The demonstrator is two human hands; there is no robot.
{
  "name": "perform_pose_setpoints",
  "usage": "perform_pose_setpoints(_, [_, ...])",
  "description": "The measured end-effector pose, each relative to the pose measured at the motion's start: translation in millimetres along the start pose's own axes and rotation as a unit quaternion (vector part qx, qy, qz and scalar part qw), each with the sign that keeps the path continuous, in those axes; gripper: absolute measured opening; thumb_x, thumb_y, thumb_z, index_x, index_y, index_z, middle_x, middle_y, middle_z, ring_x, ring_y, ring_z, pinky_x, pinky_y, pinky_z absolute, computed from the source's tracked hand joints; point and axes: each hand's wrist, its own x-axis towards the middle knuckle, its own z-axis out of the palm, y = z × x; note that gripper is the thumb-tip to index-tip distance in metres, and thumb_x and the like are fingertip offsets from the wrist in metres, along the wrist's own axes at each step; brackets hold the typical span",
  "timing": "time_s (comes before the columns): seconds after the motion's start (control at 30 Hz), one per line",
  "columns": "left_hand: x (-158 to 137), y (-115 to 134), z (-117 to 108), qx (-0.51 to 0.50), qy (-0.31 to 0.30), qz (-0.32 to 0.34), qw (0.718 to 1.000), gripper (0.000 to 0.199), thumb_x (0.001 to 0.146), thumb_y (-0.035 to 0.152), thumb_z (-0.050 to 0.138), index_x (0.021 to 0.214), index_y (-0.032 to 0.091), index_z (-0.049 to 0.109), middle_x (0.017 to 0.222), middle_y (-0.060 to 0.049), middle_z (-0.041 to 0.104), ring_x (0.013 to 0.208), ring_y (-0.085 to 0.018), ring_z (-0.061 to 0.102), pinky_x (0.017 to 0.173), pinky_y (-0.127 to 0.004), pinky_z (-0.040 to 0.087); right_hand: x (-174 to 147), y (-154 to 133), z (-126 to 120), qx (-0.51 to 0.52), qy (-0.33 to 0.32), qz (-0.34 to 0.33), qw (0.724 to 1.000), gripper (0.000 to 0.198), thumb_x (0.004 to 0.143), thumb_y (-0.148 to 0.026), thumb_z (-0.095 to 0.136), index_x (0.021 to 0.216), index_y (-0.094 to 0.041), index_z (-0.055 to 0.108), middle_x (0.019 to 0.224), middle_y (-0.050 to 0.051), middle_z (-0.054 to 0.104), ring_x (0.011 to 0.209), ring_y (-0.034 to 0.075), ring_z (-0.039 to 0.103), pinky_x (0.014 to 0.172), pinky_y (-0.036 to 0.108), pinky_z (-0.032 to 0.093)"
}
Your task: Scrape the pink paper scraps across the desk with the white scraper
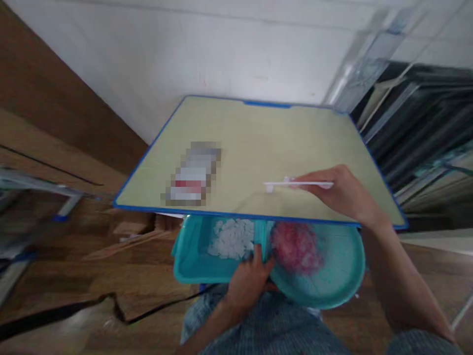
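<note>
Above the right part of the board, my right hand (338, 190) pinches a thin white stick-like strip (310, 184) held level. A small white bit hangs below the strip's left end, and something small and pale shows near my fingertips; I cannot make out either. My left hand (251, 276) lies over the near edges of two trays, its fingers apart and forefinger stretched toward small white pieces (232, 236). Those pieces lie in the rectangular teal tray (199, 276). A pinkish-red pile (295, 246) fills the left part of the round teal tray (343, 296).
The pale yellow board (251, 133) with a blue rim stands just past the trays, against a white wall (221, 49). A pixelated flat item (192, 172) lies on its left side. Dark panels (432, 103) lean at right. A black strap (114, 305) crosses the wooden floor.
</note>
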Motion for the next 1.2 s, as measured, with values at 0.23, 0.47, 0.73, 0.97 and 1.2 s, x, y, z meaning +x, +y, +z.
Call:
perform_pose_setpoints(0.23, [0,1,-7,-0.007,-0.007,0.001,1.000,0.066,0.074,0.052,0.066,0.133,0.027,0.050,0.139,-0.022,0.043,0.089,-0.030,0.069,0.072,-0.041,0.059,12,-9,-6,0.000,-0.063,-0.065,0.996,0.023,0.083,-0.017,0.056,0.090,-0.020,0.078,0.085,0.005,0.077,0.076,0.018,0.072,0.065,0.024,0.050])
perform_pose_setpoints(0.47, [0,0,-5,-0.004,0.003,0.002,1.000,0.063,0.074,0.051,0.066,0.131,0.027,0.052,0.134,-0.021,0.047,0.086,-0.029,0.069,0.070,-0.041,0.059,29,-25,11,0.031,-0.092,-0.081,0.992,0.029,0.082,-0.012,0.052,0.092,-0.018,0.078,0.080,0.005,0.076,0.067,0.013,0.067,0.063,0.022,0.045])
perform_pose_setpoints(0.73, [-1,2,-6,-0.011,0.008,0.002,1.000,0.066,0.072,0.050,0.069,0.131,0.026,0.052,0.137,-0.023,0.044,0.086,-0.029,0.068,0.070,-0.041,0.058,31,-37,36,0.105,-0.118,-0.120,0.980,0.027,0.086,-0.021,0.051,0.091,-0.021,0.078,0.071,0.002,0.075,0.060,0.010,0.064,0.064,0.021,0.047])
perform_pose_setpoints(0.97, [0,3,-6,-0.009,0.003,-0.005,1.000,0.066,0.072,0.050,0.070,0.132,0.028,0.051,0.137,-0.022,0.044,0.085,-0.029,0.068,0.070,-0.040,0.058,23,-30,36,0.097,-0.077,-0.081,0.989,0.023,0.082,-0.015,0.058,0.090,-0.021,0.078,0.077,0.002,0.076,0.068,0.013,0.067,0.062,0.021,0.047])
perform_pose_setpoints(1.2, [0,2,-6,-0.021,0.000,-0.003,1.000,0.068,0.073,0.049,0.070,0.134,0.027,0.049,0.137,-0.022,0.043,0.089,-0.031,0.068,0.071,-0.043,0.058,16,-25,26,0.139,-0.032,-0.075,0.987,0.017,0.079,-0.022,0.063,0.084,-0.020,0.079,0.078,0.003,0.076,0.066,0.014,0.067,0.059,0.022,0.048])
